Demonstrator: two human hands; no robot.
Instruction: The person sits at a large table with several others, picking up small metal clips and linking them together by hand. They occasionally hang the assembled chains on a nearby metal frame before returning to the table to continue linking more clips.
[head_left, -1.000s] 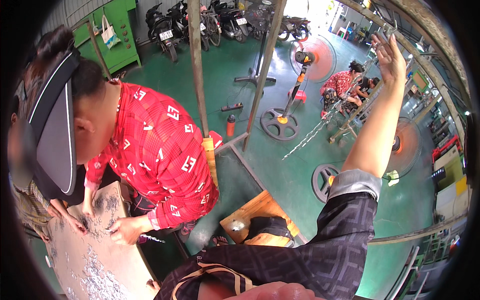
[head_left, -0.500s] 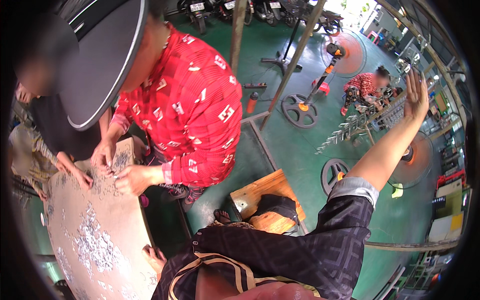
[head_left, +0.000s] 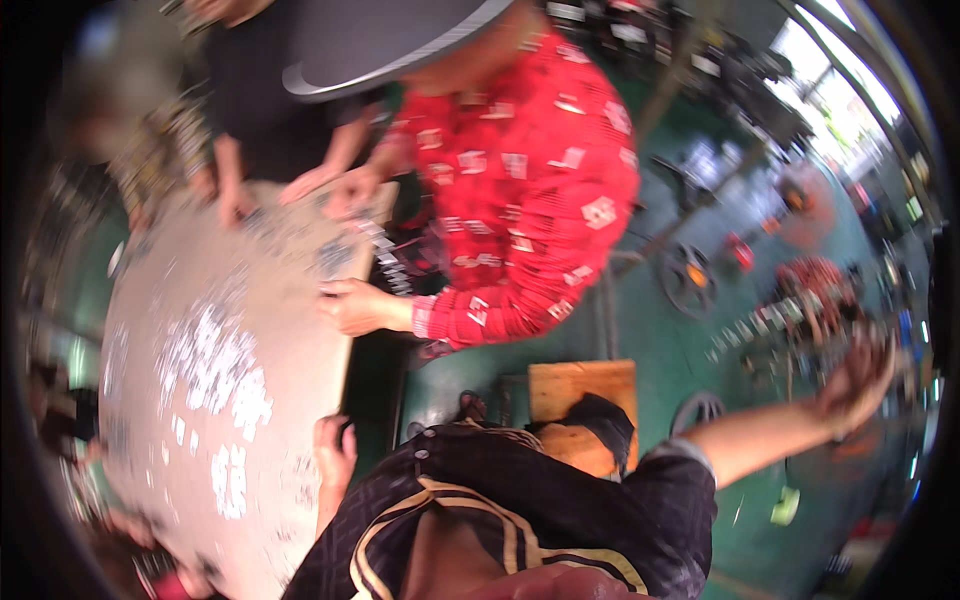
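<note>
Sorting small pale pieces (head_left: 215,365): left hand (head_left: 335,455) rests curled on the surface (head_left: 290,290) edge, right hand (head_left: 850,385) spread open, empty, far right.

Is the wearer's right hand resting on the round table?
No, the right hand is stretched out to the side above the green floor, well away from the round table, while the left hand grips the table's edge.

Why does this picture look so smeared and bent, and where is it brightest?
Head view: motion blur smears everything, worst at the raised right hand and the green floor; fisheye bending curves the pale table and blackens the corners; daylight glares at the upper right; the left hand is softly blurred.
</note>
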